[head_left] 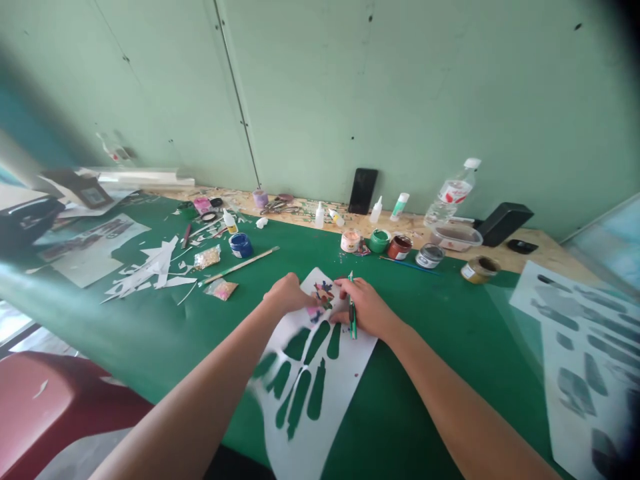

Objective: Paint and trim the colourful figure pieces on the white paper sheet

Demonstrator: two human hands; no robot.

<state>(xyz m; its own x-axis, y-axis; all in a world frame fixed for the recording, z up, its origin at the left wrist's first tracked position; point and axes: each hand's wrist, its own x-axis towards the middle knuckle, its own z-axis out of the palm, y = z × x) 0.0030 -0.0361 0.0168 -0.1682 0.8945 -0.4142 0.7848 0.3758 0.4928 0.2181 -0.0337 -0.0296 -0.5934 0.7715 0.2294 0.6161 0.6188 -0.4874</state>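
A white sheet [333, 393] with several leaf-shaped holes lies on the green table cover [420, 413]. Near its top is a small patch of coloured pieces [324, 293] in pink, blue and green. My left hand [290, 293] is at the left of this patch, fingers bent over the sheet's edge; the fingertips are blurred. On the patch's right side, my right hand [363, 307] holds a green craft knife [353, 313] upright between its fingers, while other fingertips rest on the sheet.
Paint jars [400, 247], glue bottles [376, 210] and a black phone [363, 191] stand along the back. Paper scraps [155, 267], a long brush [240, 267] and bead bags [207, 257] lie left. Another cut sheet [565, 427] lies right. A red stool [65, 407] stands lower left.
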